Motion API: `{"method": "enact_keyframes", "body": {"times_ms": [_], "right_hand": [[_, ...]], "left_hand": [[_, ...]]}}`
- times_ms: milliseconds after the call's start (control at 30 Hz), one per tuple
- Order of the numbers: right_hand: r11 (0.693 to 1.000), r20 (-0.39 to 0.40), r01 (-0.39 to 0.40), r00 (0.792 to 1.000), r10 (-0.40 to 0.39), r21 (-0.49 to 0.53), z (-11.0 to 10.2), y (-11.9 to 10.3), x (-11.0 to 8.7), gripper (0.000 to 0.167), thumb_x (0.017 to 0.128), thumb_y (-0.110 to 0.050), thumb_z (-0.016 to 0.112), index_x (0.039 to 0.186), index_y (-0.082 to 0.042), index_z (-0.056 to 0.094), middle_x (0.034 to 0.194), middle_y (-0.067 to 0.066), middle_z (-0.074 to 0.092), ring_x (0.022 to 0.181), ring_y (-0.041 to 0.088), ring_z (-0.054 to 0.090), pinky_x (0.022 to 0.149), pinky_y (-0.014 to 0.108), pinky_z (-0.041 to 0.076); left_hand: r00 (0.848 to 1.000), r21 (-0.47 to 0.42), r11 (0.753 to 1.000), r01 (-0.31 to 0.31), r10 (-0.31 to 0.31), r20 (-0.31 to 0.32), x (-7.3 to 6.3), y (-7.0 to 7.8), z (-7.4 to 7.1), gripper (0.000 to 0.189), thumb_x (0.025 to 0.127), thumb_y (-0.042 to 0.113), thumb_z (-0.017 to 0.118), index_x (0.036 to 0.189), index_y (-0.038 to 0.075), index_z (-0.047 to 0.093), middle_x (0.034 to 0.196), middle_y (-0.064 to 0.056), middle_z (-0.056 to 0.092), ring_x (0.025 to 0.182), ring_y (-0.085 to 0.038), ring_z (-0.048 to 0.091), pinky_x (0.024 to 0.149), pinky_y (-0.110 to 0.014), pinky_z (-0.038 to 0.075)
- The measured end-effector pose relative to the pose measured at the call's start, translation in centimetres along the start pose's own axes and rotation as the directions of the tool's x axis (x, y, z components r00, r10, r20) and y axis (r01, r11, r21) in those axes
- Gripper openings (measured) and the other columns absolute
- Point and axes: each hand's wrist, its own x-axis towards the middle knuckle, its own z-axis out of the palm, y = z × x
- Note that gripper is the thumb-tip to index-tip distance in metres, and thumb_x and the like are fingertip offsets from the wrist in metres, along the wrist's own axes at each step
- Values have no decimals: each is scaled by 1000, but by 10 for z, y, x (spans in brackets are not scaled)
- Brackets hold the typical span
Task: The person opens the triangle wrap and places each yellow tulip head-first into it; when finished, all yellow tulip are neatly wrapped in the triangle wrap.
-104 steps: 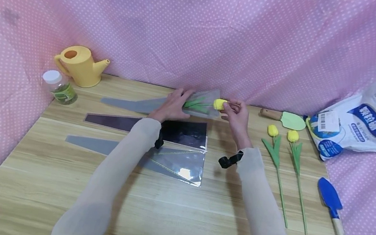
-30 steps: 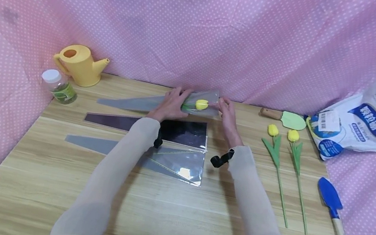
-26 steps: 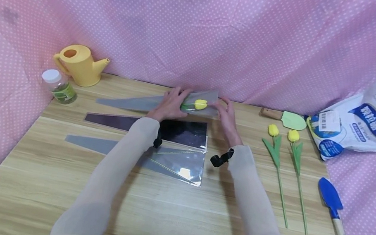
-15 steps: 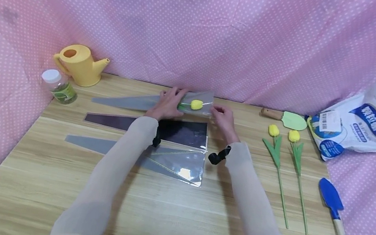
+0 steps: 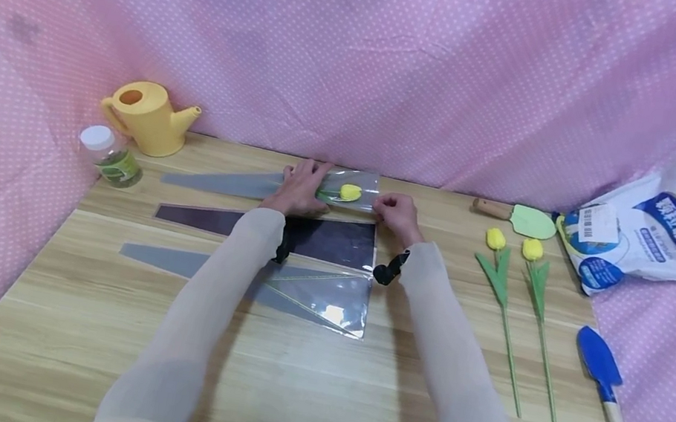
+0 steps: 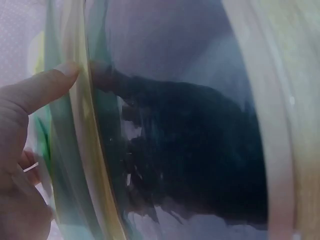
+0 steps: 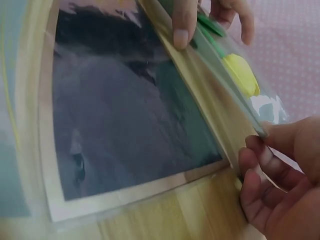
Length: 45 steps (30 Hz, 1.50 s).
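A yellow tulip (image 5: 350, 193) lies inside the clear plastic flower sleeve (image 5: 215, 179) at the back, its head near the sleeve's wide end. My left hand (image 5: 299, 189) rests across the middle of this sleeve, thumb at the near side and fingers at the far side, hiding part of the stem. In the left wrist view the thumb (image 6: 50, 87) lies straight against the film. My right hand (image 5: 398, 216) pinches the near corner of the sleeve's open end. The right wrist view shows thumb and forefinger on that edge, with the tulip head (image 7: 241, 75) behind the film.
Nearer lie a dark sleeve (image 5: 333, 240) and another clear sleeve (image 5: 309, 296). Two yellow tulips (image 5: 502, 300) lie to the right, by a green trowel (image 5: 531, 221), a blue trowel (image 5: 600, 355) and a white bag (image 5: 668, 224). A yellow watering can (image 5: 146, 121) and a jar (image 5: 116, 160) stand left.
The tulip head has moved left from the sleeve's mouth to inside it. My right hand has left the flower and now pinches the sleeve's edge. The sleeve has shifted slightly left and lies flatter.
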Motion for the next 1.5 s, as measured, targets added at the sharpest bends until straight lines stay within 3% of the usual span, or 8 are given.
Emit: {"method": "enact_keyframes", "body": {"times_ms": [267, 567, 1033, 1500], "right_hand": [[1000, -14, -16, 1000, 15, -17, -1, 4, 1, 20, 94, -10, 66, 108, 3, 71, 79, -1, 64, 67, 5, 56, 58, 16, 47], [998, -15, -69, 998, 69, -2, 1, 1, 2, 19, 95, -10, 65, 110, 1, 71, 87, 3, 64, 72, 9, 57, 62, 17, 48], [999, -23, -29, 999, 28, -42, 2, 2, 2, 21, 95, -12, 66, 112, 0, 71, 90, 6, 68, 71, 8, 57, 62, 17, 49], [998, 21, -2, 1000, 0, 67, -14, 16, -18, 35, 98, -18, 59, 126, 4, 63, 109, 20, 67, 78, 13, 62, 67, 19, 53]], "left_hand": [[1000, -11, 1000, 15, -15, 22, -1, -1, -3, 92, 84, 31, 81, 158, 21, 25, 156, -14, 34, 146, -34, 28, 119, -65, 11], [999, -39, 999, 8, -6, 51, -2, -3, -2, 94, 85, 31, 80, 159, 22, 22, 163, -13, 26, 153, -34, 21, 121, -67, 6], [996, -22, 1000, -6, 8, 86, -6, -9, -3, 78, 90, 33, 74, 155, 18, 33, 162, -14, 31, 153, -32, 23, 122, -62, 13], [999, -49, 999, -21, 22, 25, -12, -6, -4, 79, 90, 33, 72, 156, 18, 31, 162, -14, 29, 155, -33, 16, 123, -63, 8]]}}
